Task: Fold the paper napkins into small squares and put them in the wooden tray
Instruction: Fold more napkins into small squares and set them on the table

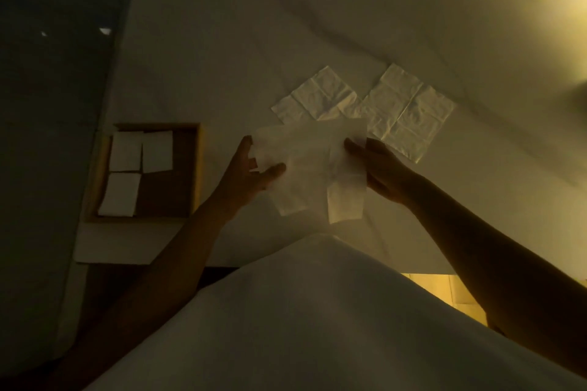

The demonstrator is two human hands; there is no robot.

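Dimly lit, a worktop (222,41) covered in a creased white cloth carries the paper napkins and the wooden tray (193,168). Both hands hold one napkin (313,165) lifted off the cloth, near the front edge of the worktop. The left hand (246,173) pinches the napkin's left edge, thumb on top and fingers behind the paper. The right hand (379,170) grips the right edge, thumb laid over the sheet and the other fingers hidden beneath it. The held napkin is partly unfolded, with two flaps hanging toward the front edge; its exact fold state is hard to tell in the low light.

Two more unfolded napkins lie flat on the cloth behind the hands, toward the middle of the worktop: the left flat napkin (317,98) and the right flat napkin (409,111), set cornerwise and meeting or slightly overlapping at one corner. The held napkin covers their near corners.

The tray sits at the front left corner of the worktop. Three folded squares (127,154) lie in it, two along its far side and one at its near left, leaving the near right part bare.
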